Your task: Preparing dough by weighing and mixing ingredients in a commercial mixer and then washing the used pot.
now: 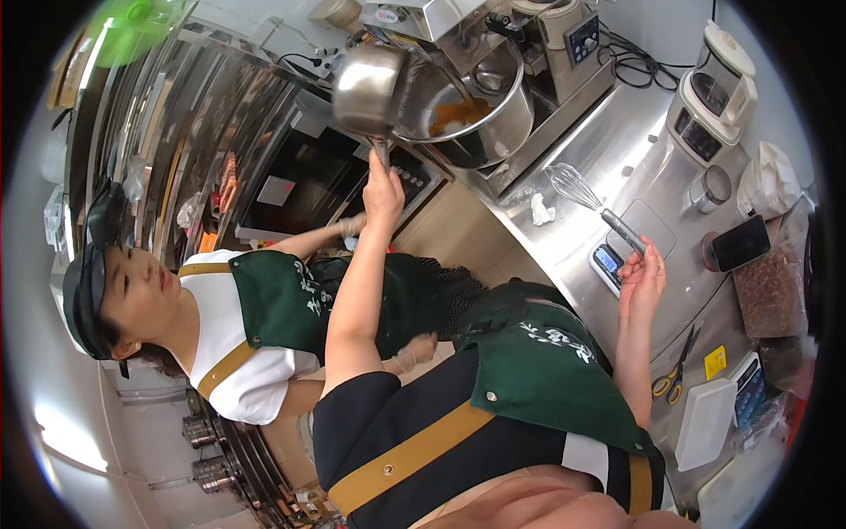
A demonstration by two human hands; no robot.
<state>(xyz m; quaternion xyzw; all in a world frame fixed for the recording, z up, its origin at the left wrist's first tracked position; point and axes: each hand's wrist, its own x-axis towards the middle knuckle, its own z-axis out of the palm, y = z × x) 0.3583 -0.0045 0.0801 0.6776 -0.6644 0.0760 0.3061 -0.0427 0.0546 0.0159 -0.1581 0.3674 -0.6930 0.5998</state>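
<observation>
My left hand (384, 192) is closed around the handle of a metal saucepan (366, 93), raised and tipped at the rim of a steel mixer bowl (504, 132). An orange-brown mass (456, 117) with paler patches lies in the bowl. Whether anything runs from the pan I cannot tell. In my right hand (643, 280), the fingers grip the grey handle of a balloon whisk (608, 210). Its wire loops point away from me over the steel worktop (577, 154), above a small digital scale (608, 264).
A co-worker (264, 300) in a green apron stands close on my left, gloved hands low. White crumpled tissue (542, 210), a lidded jar (710, 188), a phone (740, 243), scissors (677, 370) and a white blender (718, 88) stand or lie on the worktop. An oven (300, 181) is behind the pan.
</observation>
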